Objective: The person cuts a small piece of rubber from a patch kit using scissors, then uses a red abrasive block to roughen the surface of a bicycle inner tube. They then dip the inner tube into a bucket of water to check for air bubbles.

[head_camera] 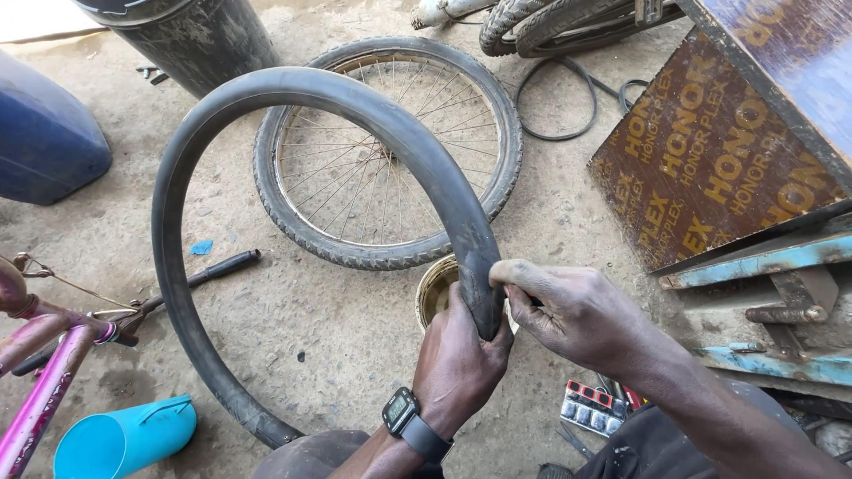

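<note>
An inflated black bicycle inner tube arches up in front of me as a big loop. My left hand, with a black wristwatch on it, grips the tube near its right end. My right hand pinches the same stretch of tube from the right, fingertips pressed on the rubber. Just under both hands sits a small round tin, partly hidden by them. The tube's other end drops down to the lower left by my knee.
A spoked bicycle wheel with its tyre lies flat on the dirt behind the tube. A pink bicycle frame, a turquoise jug and a blue barrel are left. Wooden boards stand right. A patch kit lies below.
</note>
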